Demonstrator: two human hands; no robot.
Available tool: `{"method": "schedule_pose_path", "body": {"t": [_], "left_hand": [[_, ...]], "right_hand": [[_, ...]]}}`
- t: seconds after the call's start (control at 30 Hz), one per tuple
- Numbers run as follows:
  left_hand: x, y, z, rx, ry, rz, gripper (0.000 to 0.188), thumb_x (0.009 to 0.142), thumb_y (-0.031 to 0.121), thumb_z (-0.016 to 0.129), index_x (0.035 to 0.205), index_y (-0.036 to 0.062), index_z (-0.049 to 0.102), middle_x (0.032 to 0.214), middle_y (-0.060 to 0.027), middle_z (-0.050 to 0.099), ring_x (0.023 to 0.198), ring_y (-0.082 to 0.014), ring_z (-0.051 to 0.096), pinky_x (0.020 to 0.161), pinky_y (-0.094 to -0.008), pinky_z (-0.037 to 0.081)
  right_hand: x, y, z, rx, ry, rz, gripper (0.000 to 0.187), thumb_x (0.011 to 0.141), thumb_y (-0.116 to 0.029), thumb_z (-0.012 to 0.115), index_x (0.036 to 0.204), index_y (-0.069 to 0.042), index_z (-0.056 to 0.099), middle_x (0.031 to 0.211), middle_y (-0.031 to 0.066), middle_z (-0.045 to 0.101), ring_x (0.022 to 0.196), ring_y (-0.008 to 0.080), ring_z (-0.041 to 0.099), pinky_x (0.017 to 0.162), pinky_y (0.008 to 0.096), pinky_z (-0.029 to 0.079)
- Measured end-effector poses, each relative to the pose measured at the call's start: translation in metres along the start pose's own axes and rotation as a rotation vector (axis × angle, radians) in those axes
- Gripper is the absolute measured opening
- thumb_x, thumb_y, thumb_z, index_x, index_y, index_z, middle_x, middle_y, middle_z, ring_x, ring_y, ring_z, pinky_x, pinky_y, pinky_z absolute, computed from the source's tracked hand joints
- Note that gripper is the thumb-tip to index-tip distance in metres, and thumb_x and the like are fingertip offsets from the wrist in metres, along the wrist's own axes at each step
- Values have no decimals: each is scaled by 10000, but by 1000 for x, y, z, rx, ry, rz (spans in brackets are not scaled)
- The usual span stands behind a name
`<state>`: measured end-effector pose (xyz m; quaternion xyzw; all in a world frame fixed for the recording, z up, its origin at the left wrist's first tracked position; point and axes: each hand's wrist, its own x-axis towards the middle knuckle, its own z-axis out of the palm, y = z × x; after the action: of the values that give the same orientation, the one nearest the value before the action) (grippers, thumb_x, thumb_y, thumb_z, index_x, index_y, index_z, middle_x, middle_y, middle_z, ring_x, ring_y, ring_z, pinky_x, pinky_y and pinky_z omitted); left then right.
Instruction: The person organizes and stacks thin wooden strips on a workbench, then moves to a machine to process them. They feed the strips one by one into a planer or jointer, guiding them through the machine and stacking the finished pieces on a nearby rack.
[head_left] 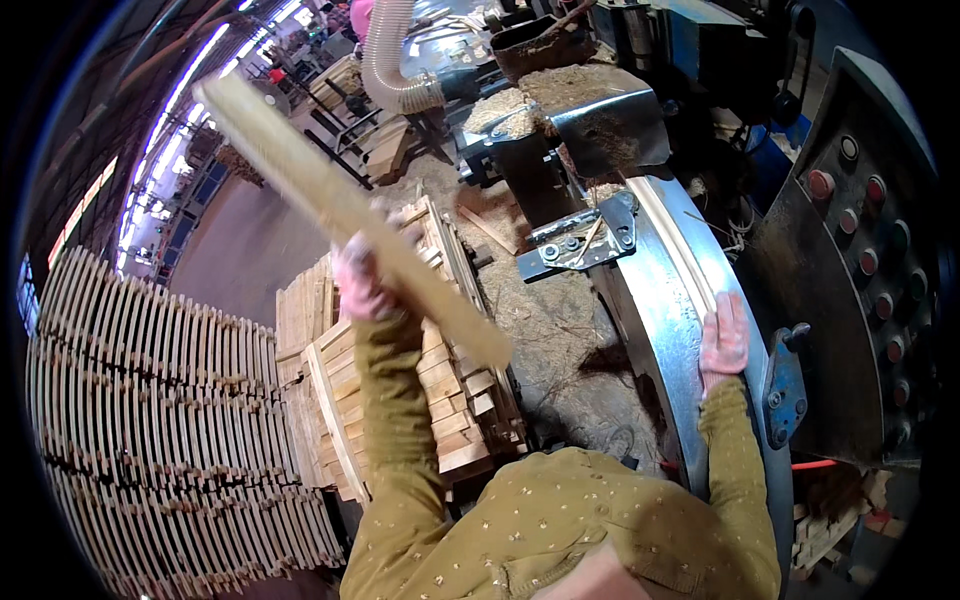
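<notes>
My left hand (362, 278), in a pink glove, is closed around a long wooden board (290, 160). The board is held up in the air, slanting from upper left to lower right, and is smeared by motion. On the right, my right hand (725, 335), also in a pink glove, rests on the shiny metal machine bed (660, 310). Its fingers are at the near end of a narrow wooden strip (672, 235), apparently gripping it. That strip lies along the bed, its far end under a metal hood (612, 125) strewn with sawdust.
A metal guide bracket (590, 240) sits at the bed's left edge. Stacked boards (440, 385) stand between my left arm and the machine. Rows of slats (170, 410) fill the left. A button panel (865, 250) stands at right; a ribbed hose (390, 60) hangs at the back.
</notes>
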<state>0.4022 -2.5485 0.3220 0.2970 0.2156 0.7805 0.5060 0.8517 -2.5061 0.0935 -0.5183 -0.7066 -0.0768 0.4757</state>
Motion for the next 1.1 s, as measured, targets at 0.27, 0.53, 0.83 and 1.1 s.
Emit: {"method": "schedule_pose_path", "body": {"t": [0.27, 0.53, 0.83, 1.1], "left_hand": [[6, -222, 132, 468, -65, 126, 381, 764, 112, 730, 1051, 26, 495, 874, -94, 602, 762, -234, 626, 654, -329, 557], [-152, -327, 24, 520, -451, -824, 603, 876, 372, 641, 1326, 6, 477, 1242, -160, 579, 1169, -234, 540, 1008, -345, 418], [-135, -231, -57, 715, -153, -567, 537, 881, 260, 675, 1327, 28, 485, 1287, -162, 552, 1170, -239, 542, 1001, -357, 438], [-190, 77, -351, 2004, 956, -228, 654, 808, 455, 652, 1280, 25, 512, 1111, -163, 624, 985, -269, 615, 874, -388, 504]], "right_hand": [[42, -91, 1, 300, -172, -21, 793, 825, -569, 615, 1390, -43, 435, 1220, 174, 594, 1079, 270, 587, 915, 405, 487], [-149, -45, -252, -410, -696, 106, 577, 888, -310, 606, 1322, 43, 464, 1217, 242, 566, 1028, 429, 564, 927, 467, 450], [-75, -48, -109, -284, -293, 100, 551, 906, -315, 611, 1315, 37, 497, 1256, 257, 549, 1111, 416, 544, 971, 434, 427], [39, -49, 47, 102, -370, 444, 450, 906, -98, 572, 1335, 2, 479, 1239, 204, 577, 1127, 300, 567, 981, 359, 444]]}}
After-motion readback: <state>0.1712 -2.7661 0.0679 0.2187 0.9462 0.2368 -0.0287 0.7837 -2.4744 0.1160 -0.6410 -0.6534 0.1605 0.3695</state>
